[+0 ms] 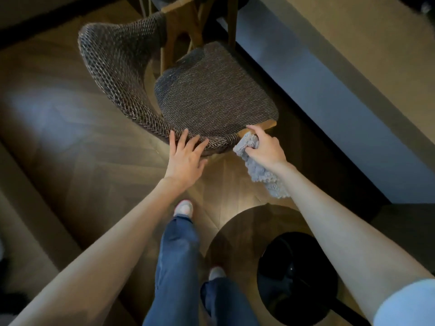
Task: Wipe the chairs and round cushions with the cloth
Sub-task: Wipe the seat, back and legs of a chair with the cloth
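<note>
Currently the wiping is on the frame of the chair [113, 74], at its wooden corner [268, 125] on the person's right side. The right hand [266, 149] has its fingers curled round a bunched grey cloth [261, 172]. It presses the upper wad against that corner, while the rest of the cloth hangs below the hand, clear of the chair.

The left hand [186, 158] lies on the woven rim at the chair's near edge, fingers straight and spread, holding nothing (it seems to steady the chair). The cushion [211, 95] sits on the chair's seat, inside the curved woven back, and neither hand nor the cloth touches it. I judge this corner to be the step in hand, with the cushion not yet being wiped.

The next move likely calls for bringing the cloth over the rim onto the cushion, or dragging it along the rim, with the left hand bracing so the chair does not slide.

Counted: 1 chair in full view, 1 cushion, 1 cloth, 2 hands. Wooden legs [181, 27] beyond the chair may belong to a 2nd chair, but I cannot tell.
</note>
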{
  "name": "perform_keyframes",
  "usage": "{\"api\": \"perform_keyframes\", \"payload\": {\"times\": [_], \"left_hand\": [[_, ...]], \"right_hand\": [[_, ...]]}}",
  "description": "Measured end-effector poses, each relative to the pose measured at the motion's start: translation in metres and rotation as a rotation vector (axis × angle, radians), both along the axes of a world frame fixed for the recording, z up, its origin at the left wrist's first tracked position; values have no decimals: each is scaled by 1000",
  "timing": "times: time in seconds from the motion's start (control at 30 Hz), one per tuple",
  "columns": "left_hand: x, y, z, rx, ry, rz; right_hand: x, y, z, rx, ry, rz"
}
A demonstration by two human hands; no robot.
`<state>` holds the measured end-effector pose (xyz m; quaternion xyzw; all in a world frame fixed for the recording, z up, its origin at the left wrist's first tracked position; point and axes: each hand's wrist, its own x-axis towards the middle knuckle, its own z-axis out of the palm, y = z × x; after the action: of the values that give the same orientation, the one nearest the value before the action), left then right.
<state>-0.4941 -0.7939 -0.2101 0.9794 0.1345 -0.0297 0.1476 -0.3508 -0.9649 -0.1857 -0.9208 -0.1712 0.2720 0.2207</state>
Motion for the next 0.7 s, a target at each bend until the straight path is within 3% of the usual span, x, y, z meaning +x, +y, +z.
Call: {"api": "perform_keyframes", "payload": {"times": [0.13,0.3,0.57,0.7], "left_hand": [[0,-7,-34,182,-154,-23],[12,-15,-100,378,-487,-8],[49,-13,-175,512,-1002,60],[61,-19,-189,504,-1105,71]], "right_hand": [[7,-3,-42,78,-139,33],[3,0,-104,331,-355,-26],[12,7,-161,651,-725,-71],[16,5,-168,703,-807,-66]]}}
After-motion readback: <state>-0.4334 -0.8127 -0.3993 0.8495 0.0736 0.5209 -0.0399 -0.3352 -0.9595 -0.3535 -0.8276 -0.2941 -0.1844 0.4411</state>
